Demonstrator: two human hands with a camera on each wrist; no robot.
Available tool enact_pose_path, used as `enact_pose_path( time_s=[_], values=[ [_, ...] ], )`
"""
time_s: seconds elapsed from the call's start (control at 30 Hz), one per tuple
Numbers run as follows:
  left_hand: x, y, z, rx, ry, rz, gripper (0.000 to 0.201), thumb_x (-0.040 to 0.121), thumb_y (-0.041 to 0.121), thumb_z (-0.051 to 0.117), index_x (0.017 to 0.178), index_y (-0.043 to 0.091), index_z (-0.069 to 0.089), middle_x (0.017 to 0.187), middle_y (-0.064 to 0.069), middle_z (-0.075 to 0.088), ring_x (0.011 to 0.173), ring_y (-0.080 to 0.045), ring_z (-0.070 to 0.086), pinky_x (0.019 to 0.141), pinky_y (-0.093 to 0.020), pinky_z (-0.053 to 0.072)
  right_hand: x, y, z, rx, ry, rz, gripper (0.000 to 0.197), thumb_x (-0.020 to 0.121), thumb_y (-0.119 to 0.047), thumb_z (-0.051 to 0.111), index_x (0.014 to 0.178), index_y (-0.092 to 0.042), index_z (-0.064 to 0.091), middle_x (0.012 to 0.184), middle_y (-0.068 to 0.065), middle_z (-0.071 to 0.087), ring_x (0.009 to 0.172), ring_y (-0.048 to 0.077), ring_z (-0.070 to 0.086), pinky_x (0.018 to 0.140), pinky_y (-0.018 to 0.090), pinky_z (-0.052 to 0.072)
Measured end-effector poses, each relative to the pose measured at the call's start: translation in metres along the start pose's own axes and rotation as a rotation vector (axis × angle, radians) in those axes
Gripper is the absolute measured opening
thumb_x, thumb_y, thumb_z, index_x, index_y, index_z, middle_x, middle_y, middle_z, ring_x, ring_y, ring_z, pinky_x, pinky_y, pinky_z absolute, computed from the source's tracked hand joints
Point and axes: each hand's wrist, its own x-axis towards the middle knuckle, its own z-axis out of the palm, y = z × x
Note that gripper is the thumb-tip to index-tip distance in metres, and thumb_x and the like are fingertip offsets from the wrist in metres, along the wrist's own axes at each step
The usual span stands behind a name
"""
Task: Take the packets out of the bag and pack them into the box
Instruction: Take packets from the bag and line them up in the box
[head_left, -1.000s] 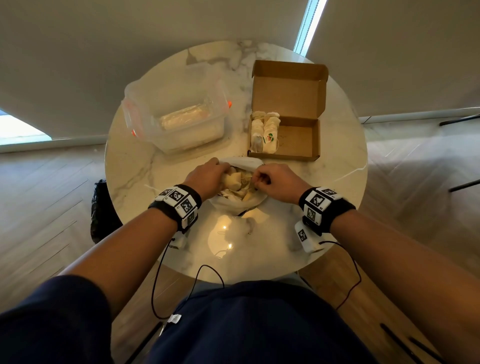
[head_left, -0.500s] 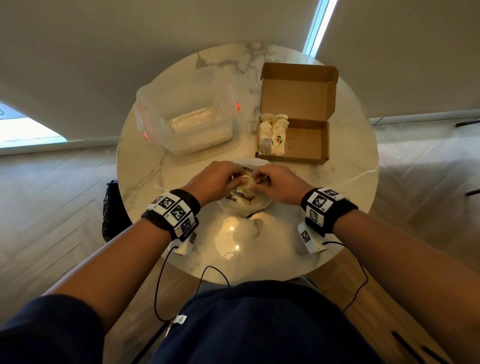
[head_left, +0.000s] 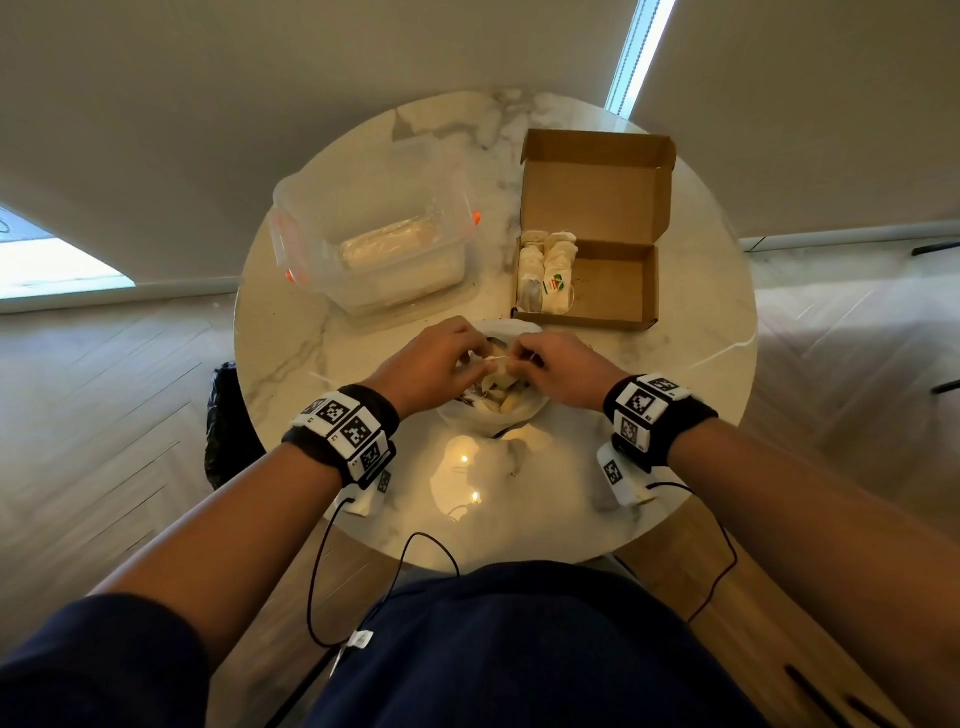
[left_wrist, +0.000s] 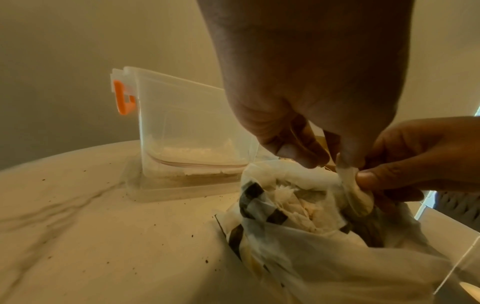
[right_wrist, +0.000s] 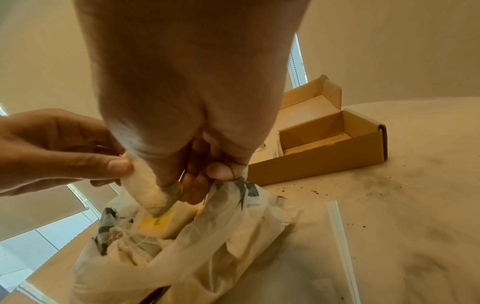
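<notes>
1. The white plastic bag (head_left: 491, 410) sits crumpled on the near middle of the round marble tabletop (head_left: 291, 343), its mouth open upward, with pale packets heaped inside.
2. Both hands meet over the bag's mouth. The left hand (head_left: 428, 364) comes in from the left and the right hand (head_left: 563, 366) from the right.
3. Between them they hold one small white packet (right_wrist: 148, 189) just above the bag. The left hand's fingers (right_wrist: 114, 164) are pinched on its upper end.
4. The right hand's thumb and fingers (right_wrist: 171, 185) are clamped on the same packet lower down, and its other curled fingers also catch the far rim of the bag.
5. A packet with a yellow label (right_wrist: 155, 223) lies uppermost in the bag, right beneath the held one.
6. The cardboard box (head_left: 613, 283) stands open on the far right of the tabletop, just beyond the bag, its lid tipped back.
7. Two packets (head_left: 545, 278) lie side by side against the box's left wall, and the remainder of its floor is bare.
8. A clear plastic container (head_left: 374, 244) with orange clips stands on the far left, with something pale lying in its bottom.
9. Dark crumbs (right_wrist: 319, 191) are scattered on the tabletop near the box.
</notes>
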Motion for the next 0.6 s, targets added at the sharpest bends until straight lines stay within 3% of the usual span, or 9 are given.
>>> enact_pose_path(
  time_s=[0.1,0.2,0.3,0.4,0.5,0.6],
  values=[
    [0.000,0.004,-0.001,-0.029,0.034,-0.036,0.012,0.096,0.031,0.060,0.103,0.022,0.059,0.090,0.008,0.063,0.078,-0.008,0.058,0.069,-0.022,0.047,0.000,-0.001,0.001,0.037,0.033,0.008,0.001,0.097,-0.022,0.063,0.097,-0.021,0.063,0.090,-0.008,0.064,0.080,0.004,0.061,0.071,0.021,0.046],
    [0.000,0.010,-0.003,-0.071,0.069,-0.038,0.007,0.095,0.022,0.061,0.096,0.024,0.054,0.077,0.014,0.058,0.069,0.001,0.056,0.060,-0.012,0.039,-0.001,-0.003,0.002,0.102,0.083,0.031,0.026,0.087,-0.022,0.074,0.089,-0.022,0.049,0.091,0.000,0.065,0.075,0.018,0.062,0.064,0.031,0.051],
    [0.001,0.012,-0.005,-0.080,0.055,-0.024,0.012,0.095,0.020,0.059,0.105,0.023,0.064,0.082,0.012,0.065,0.072,-0.001,0.059,0.066,-0.015,0.043,-0.003,-0.007,0.002,0.107,0.070,0.014,0.040,0.077,-0.021,0.084,0.087,-0.016,0.045,0.087,0.007,0.064,0.074,0.025,0.061,0.065,0.036,0.051],
    [0.000,0.015,-0.004,-0.143,0.069,-0.036,0.020,0.093,0.023,0.060,0.111,0.024,0.069,0.087,0.008,0.069,0.078,-0.006,0.064,0.072,-0.022,0.052,-0.003,-0.009,0.005,0.104,0.092,-0.008,0.046,0.073,-0.027,0.088,0.089,-0.013,0.047,0.079,0.004,0.061,0.072,0.023,0.058,0.061,0.034,0.049],
    [-0.002,0.021,-0.005,-0.203,0.088,-0.042,0.022,0.092,0.026,0.060,0.112,0.025,0.070,0.087,0.007,0.070,0.079,-0.007,0.066,0.073,-0.023,0.053,0.000,-0.007,0.009,0.089,0.162,-0.018,0.036,0.080,-0.031,0.081,0.088,-0.015,0.049,0.081,0.002,0.061,0.070,0.018,0.057,0.059,0.030,0.046],
    [-0.002,0.020,-0.007,-0.194,0.094,-0.042,0.026,0.092,0.023,0.060,0.116,0.024,0.070,0.087,0.007,0.071,0.079,-0.006,0.065,0.075,-0.026,0.053,0.003,-0.006,0.009,0.101,0.185,-0.011,0.018,0.088,-0.021,0.069,0.088,-0.015,0.052,0.083,0.002,0.063,0.071,0.013,0.059,0.059,0.024,0.048]
  ],
)
